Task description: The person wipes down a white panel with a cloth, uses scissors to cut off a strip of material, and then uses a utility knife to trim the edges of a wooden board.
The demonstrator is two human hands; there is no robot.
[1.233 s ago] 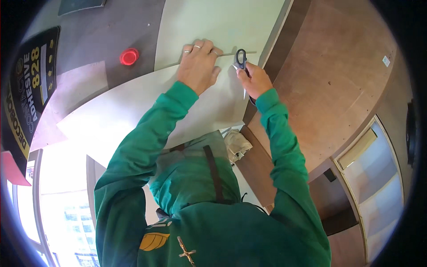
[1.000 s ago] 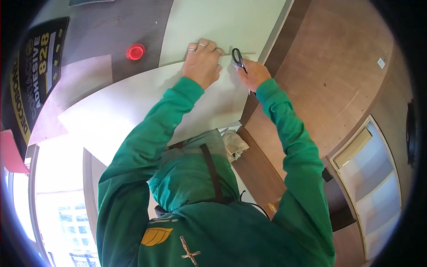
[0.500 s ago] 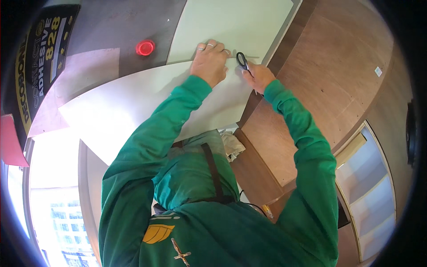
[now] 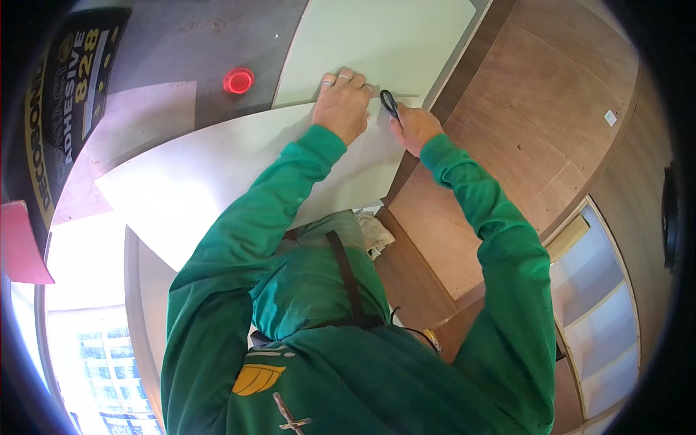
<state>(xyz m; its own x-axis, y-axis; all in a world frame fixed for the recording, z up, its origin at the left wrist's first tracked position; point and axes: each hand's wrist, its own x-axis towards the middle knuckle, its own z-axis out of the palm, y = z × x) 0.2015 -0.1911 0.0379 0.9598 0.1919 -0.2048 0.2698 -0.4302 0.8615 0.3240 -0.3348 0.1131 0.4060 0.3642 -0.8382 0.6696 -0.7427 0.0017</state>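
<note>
A large white sheet (image 4: 181, 170) with a curved far edge lies across the work surface in front of me. My left hand (image 4: 344, 105) rests on its far edge, fingers bent over it and fingertips hidden. To the right, my right hand (image 4: 415, 128) is closed around a pair of scissors (image 4: 388, 103). Their black loop handle points away from me, and the blades are hidden by the hand. Beyond both hands lies a pale green panel (image 4: 377, 43), partly under the sheet. A thin strip (image 4: 407, 96) shows just beyond the scissors.
A red round cap (image 4: 238, 80) sits on the grey surface at the far left. Near it stands a black and yellow container (image 4: 76, 94), with a pink piece (image 4: 25, 243) below. Brown wooden panelling (image 4: 536, 109) fills the right, above a white shelf unit (image 4: 598, 312).
My right hand and the scissors have shifted slightly left and toward me, along the sheet's edge. My left hand stays in place on the sheet.
</note>
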